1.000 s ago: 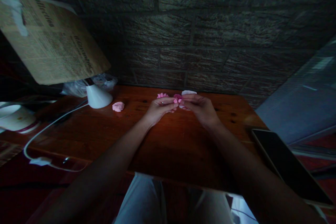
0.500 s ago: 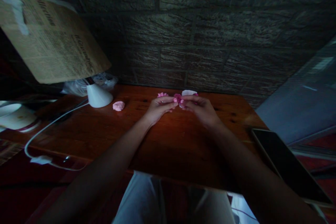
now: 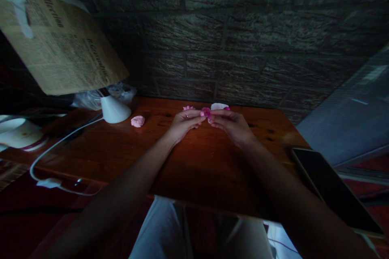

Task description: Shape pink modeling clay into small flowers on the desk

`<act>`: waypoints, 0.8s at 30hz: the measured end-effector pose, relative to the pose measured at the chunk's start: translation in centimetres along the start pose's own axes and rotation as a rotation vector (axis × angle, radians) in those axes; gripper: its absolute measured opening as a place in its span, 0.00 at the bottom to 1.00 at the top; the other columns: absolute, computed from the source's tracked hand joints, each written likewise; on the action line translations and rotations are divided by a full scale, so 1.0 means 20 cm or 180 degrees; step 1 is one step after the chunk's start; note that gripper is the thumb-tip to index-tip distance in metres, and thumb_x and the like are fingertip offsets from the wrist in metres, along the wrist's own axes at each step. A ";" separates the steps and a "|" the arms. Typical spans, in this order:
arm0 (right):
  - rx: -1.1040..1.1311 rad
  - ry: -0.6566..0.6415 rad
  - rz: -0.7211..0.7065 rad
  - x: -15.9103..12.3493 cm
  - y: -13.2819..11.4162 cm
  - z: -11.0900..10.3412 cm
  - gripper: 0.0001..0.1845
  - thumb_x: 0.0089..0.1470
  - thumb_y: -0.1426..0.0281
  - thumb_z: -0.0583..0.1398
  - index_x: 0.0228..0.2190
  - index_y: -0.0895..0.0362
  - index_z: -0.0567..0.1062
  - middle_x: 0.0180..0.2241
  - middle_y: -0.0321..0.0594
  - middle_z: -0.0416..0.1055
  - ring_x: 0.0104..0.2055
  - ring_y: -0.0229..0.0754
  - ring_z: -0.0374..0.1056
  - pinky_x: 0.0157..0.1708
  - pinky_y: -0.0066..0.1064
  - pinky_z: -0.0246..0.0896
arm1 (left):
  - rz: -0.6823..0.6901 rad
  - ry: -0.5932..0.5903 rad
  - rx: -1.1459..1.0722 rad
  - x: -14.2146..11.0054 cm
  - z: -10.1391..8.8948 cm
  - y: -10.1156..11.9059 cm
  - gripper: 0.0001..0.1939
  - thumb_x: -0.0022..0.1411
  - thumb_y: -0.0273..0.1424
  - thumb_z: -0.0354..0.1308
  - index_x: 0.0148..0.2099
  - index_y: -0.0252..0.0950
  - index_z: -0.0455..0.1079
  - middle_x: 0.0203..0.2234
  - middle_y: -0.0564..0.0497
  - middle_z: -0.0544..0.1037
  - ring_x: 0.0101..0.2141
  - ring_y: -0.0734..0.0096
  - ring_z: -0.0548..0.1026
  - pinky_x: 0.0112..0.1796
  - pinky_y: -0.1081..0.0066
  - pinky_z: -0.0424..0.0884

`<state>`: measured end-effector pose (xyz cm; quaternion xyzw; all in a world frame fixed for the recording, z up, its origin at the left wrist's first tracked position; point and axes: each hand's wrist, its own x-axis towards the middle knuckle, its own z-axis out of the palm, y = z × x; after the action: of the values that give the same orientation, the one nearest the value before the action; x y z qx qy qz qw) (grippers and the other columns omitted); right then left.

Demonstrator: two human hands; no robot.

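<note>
A deep-pink ruffled piece (image 3: 206, 111), petal-like and small, sits between my fingertips above the far side of the wooden worktop (image 3: 209, 170). My left grip (image 3: 181, 124), a ring on one finger, is closed on its near-left side in a pinch; my right grip (image 3: 232, 125) appears pinched against the opposite side, though its fingers hide the exact contact. The risk, as I judge it, lies in pressure: squeeze too hard and the soft-looking ruffles could flatten or tear, while a pull from both sides at once could stretch the piece out of shape. Too light a hold, and it could drop among the bits around it.

Just behind my left grip, partly hidden, shows a lighter pink frilled clump (image 3: 188, 108). Behind my right grip lie a whitish flat piece (image 3: 219, 106) and a magenta scrap (image 3: 227, 109), close enough for a stray knuckle to nudge. Well to the left, a pale pink lump (image 3: 137, 121) rests near the white lamp base (image 3: 115, 110), under a newsprint-patterned shade (image 3: 69, 48). On the right side, a dark-screened device (image 3: 334, 188) lies beyond my forearm.
</note>
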<state>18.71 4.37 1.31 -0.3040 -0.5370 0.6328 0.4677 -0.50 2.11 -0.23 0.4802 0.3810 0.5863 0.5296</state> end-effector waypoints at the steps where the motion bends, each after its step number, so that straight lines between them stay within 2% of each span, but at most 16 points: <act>1: -0.0060 0.0008 -0.0008 0.00 0.00 0.00 0.17 0.37 0.62 0.78 0.32 0.51 0.87 0.37 0.39 0.83 0.40 0.41 0.77 0.47 0.40 0.76 | 0.0007 -0.0004 0.0009 0.00 0.00 0.00 0.13 0.47 0.31 0.77 0.37 0.37 0.84 0.32 0.52 0.79 0.29 0.80 0.72 0.29 0.77 0.68; 4: -0.0205 -0.0039 -0.0006 0.00 0.00 0.00 0.16 0.39 0.61 0.77 0.32 0.52 0.87 0.38 0.40 0.83 0.40 0.41 0.76 0.47 0.39 0.75 | 0.0007 -0.0002 0.0005 0.00 0.00 0.00 0.12 0.47 0.31 0.77 0.37 0.37 0.84 0.32 0.52 0.80 0.29 0.80 0.72 0.29 0.77 0.68; 9: -0.0169 -0.0210 0.0012 -0.01 -0.01 0.01 0.16 0.36 0.61 0.78 0.31 0.52 0.86 0.34 0.38 0.82 0.38 0.40 0.77 0.48 0.41 0.76 | -0.0061 0.0039 -0.0044 0.00 0.00 0.00 0.13 0.45 0.31 0.78 0.36 0.38 0.84 0.33 0.52 0.81 0.29 0.80 0.72 0.30 0.76 0.68; 17: -0.0310 -0.0084 -0.0065 -0.01 -0.01 0.01 0.15 0.37 0.63 0.77 0.31 0.50 0.86 0.38 0.38 0.83 0.40 0.41 0.78 0.46 0.40 0.75 | -0.0010 0.0031 0.0057 0.01 -0.01 -0.01 0.11 0.49 0.30 0.76 0.37 0.38 0.84 0.35 0.51 0.81 0.30 0.80 0.71 0.30 0.75 0.67; 24: -0.0216 -0.0079 -0.0067 -0.01 -0.01 0.02 0.17 0.34 0.63 0.78 0.30 0.51 0.85 0.34 0.38 0.83 0.38 0.42 0.78 0.44 0.39 0.76 | -0.0031 0.0053 0.0046 0.01 0.00 -0.01 0.13 0.47 0.32 0.77 0.37 0.38 0.84 0.35 0.51 0.82 0.31 0.78 0.72 0.30 0.75 0.67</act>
<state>18.60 3.97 1.54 -0.3062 -0.5671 0.6131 0.4570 -0.51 2.29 -0.38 0.4772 0.3920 0.5849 0.5258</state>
